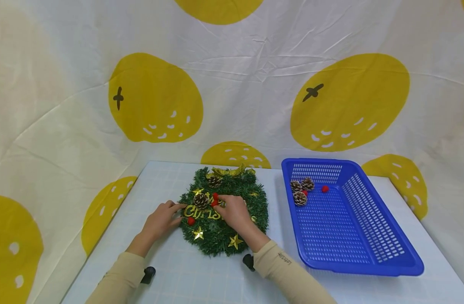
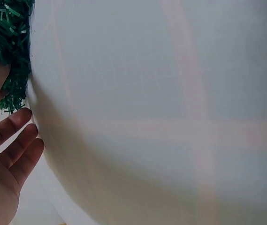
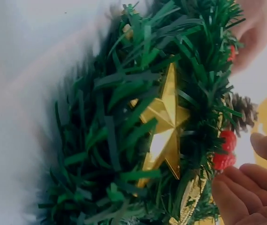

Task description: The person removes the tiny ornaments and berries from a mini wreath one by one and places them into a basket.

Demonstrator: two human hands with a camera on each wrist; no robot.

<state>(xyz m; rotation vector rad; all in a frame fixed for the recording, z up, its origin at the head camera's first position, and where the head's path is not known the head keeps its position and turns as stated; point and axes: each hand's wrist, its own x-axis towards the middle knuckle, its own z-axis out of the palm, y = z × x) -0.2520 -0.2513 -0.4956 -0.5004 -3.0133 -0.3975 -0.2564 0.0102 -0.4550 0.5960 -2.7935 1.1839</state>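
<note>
A green tinsel wreath (image 1: 224,236) lies on the table, bearing gold lettering (image 1: 190,212), gold stars (image 1: 198,233), pinecones (image 1: 201,201) and a gold bow (image 1: 232,171). Along its left edge my left hand (image 1: 161,219) touches the greenery, its fingers spread. My right hand (image 1: 233,211) reaches over the wreath's middle, at a pair of red berries (image 3: 225,150) beside a pinecone. In the right wrist view its fingertips meet the lower berry, and a gap shows between the berries and the thumb. Another red berry (image 1: 191,221) sits near the lettering's left end.
To the right stands a blue plastic basket (image 1: 353,270). In its far left corner are several pinecones (image 1: 300,198) and red berries (image 1: 325,188). A pale checked cloth covers the table (image 1: 171,278). Behind hangs a white curtain (image 1: 247,105) with yellow fruit prints.
</note>
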